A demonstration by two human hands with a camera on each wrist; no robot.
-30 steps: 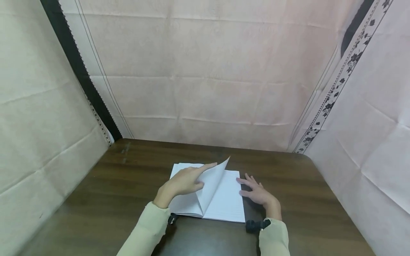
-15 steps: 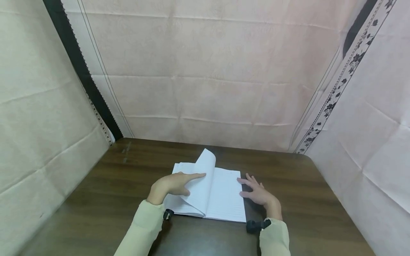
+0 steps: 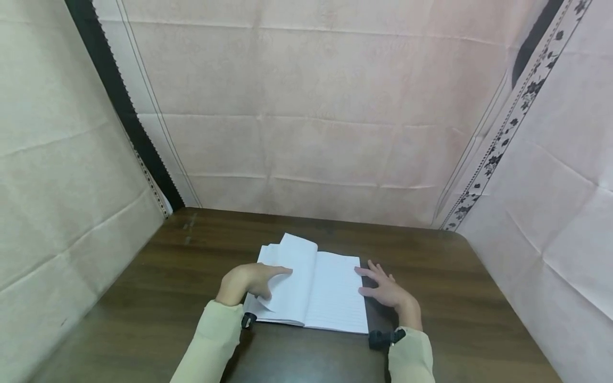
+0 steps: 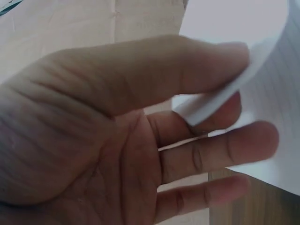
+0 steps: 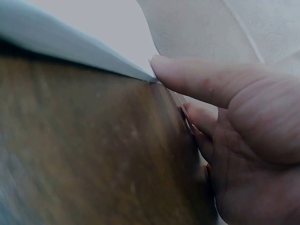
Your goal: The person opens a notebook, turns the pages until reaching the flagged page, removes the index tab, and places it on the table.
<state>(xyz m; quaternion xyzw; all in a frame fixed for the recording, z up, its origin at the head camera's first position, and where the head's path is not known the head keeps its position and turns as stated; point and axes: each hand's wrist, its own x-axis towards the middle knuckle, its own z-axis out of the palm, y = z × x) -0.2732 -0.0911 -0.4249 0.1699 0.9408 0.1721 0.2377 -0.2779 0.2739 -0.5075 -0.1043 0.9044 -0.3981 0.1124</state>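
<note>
A notebook point(image 3: 337, 295) with ruled white pages lies spread on the table. My left hand point(image 3: 246, 282) is over its left half, pinching a page point(image 3: 299, 260) between thumb and index finger. In the left wrist view the page's edge point(image 4: 211, 103) curls under the thumb, while the other fingers extend loosely below. This page leans to the left, its top corner raised past the notebook's upper edge. My right hand point(image 3: 385, 290) rests at the right edge with fingers spread. The right wrist view has its thumb tip point(image 5: 161, 65) touching the notebook's edge.
The brown wooden table point(image 3: 143, 298) extends around the notebook. Pale cloth hangs behind it point(image 3: 306, 133) and on both sides. A dark wrist strap point(image 3: 383, 339) sits at the right wrist, another point(image 3: 248, 320) at the left.
My left hand has moved left and slightly down, carrying the page from nearly upright over to the left side. More of the ruled right page shows. My right hand has stayed in place.
</note>
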